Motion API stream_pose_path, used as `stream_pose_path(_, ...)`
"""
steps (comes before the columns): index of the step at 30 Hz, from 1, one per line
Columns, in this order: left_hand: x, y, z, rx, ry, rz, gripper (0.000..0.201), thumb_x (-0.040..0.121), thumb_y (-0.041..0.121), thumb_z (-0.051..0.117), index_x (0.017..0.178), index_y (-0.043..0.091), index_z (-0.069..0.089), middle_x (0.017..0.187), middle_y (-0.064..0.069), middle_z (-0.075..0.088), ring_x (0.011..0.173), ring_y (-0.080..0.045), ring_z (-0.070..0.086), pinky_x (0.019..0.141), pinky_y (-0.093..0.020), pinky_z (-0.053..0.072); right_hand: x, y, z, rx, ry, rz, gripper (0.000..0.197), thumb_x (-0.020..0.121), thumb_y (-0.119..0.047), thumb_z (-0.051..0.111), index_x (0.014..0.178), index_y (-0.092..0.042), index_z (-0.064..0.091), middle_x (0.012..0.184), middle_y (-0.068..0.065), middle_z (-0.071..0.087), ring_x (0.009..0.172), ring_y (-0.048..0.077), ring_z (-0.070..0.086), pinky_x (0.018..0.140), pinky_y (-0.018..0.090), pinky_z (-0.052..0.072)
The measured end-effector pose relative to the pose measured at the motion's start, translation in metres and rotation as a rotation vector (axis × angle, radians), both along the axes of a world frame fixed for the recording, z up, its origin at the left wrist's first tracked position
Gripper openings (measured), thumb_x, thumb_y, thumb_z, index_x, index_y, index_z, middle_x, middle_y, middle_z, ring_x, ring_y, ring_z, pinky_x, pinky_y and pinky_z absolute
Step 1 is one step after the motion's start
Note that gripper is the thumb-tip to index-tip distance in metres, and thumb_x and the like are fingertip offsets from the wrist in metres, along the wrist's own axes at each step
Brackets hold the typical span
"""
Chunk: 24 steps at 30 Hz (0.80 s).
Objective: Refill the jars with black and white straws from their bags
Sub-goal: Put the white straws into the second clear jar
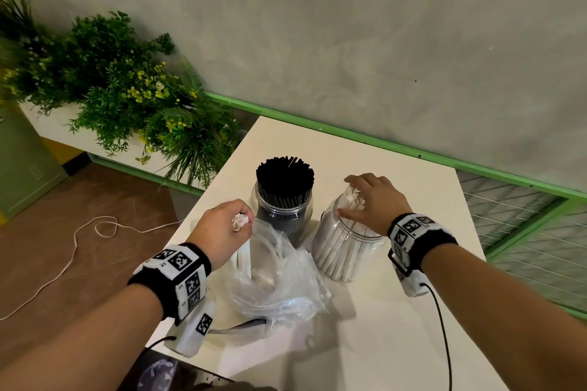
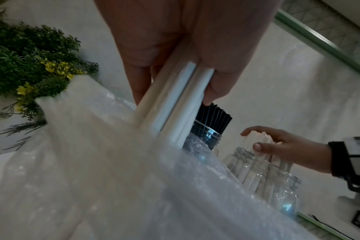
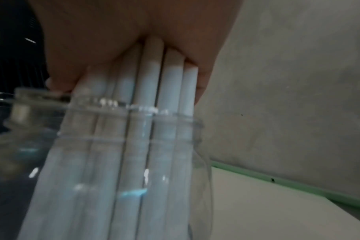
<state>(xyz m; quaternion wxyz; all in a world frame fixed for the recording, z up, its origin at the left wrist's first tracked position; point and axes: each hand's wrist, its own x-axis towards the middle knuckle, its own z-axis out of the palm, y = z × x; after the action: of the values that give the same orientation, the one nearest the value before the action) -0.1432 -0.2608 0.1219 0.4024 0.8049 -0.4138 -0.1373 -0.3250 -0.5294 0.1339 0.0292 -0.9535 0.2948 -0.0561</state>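
Observation:
Two clear jars stand on the white table (image 1: 397, 327). The left jar (image 1: 283, 206) is packed with black straws (image 1: 285, 179). The right jar (image 1: 347, 241) holds white straws (image 1: 336, 254). My right hand (image 1: 370, 200) grips a bunch of white straws (image 3: 152, 78) at that jar's mouth, their lower ends inside the jar (image 3: 134, 146). My left hand (image 1: 228, 225) grips a few white straws (image 2: 175, 104) that rise out of the crumpled clear plastic bag (image 1: 279, 279) at the table's near left. The black straws (image 2: 214, 118) show behind them.
A planter of green foliage with yellow flowers (image 1: 120, 86) stands left of the table. A green rail (image 1: 381, 140) and wire mesh (image 1: 524, 222) run behind and to the right. A white cord (image 1: 76, 241) lies on the brown floor. Another flat bag (image 1: 241, 325) lies near the front edge.

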Motion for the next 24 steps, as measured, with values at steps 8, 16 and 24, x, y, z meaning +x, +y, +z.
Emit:
stream_pose_path(8, 0.000, 0.000, 0.000, -0.003, -0.003, -0.007, 0.017, 0.082, 0.009, 0.062, 0.077, 0.026, 0.058, 0.080, 0.008, 0.060, 0.071, -0.004, 0.053, 0.061, -0.013, 0.036, -0.006, -0.004, -0.008, -0.037, -0.361, -0.037, 0.062, 0.078, -0.051, 0.068, 0.130, -0.023, 0.050, 0.122, 0.008, 0.046, 0.111, 0.028, 0.043, 0.087, 0.045, 0.049)
stream_pose_path(16, -0.001, -0.002, -0.001, -0.010, 0.004, -0.021, 0.013, 0.081, 0.007, 0.061, 0.081, 0.020, 0.061, 0.078, 0.008, 0.059, 0.070, -0.005, 0.053, 0.059, -0.008, 0.035, 0.014, -0.006, 0.001, 0.024, -0.044, -0.078, 0.043, 0.086, -0.056, 0.056, 0.122, -0.033, 0.053, 0.117, -0.005, 0.054, 0.113, 0.024, 0.048, 0.084, 0.036, 0.046)
stream_pose_path(24, 0.002, -0.001, -0.005, -0.009, -0.003, -0.024, 0.019, 0.081, 0.009, 0.063, 0.078, 0.027, 0.058, 0.081, 0.008, 0.060, 0.071, -0.006, 0.054, 0.062, -0.013, 0.036, 0.021, -0.005, -0.004, 0.011, -0.149, -0.194, 0.028, 0.094, -0.038, 0.045, 0.116, -0.028, 0.058, 0.120, 0.000, 0.055, 0.111, 0.027, 0.047, 0.086, 0.040, 0.045)
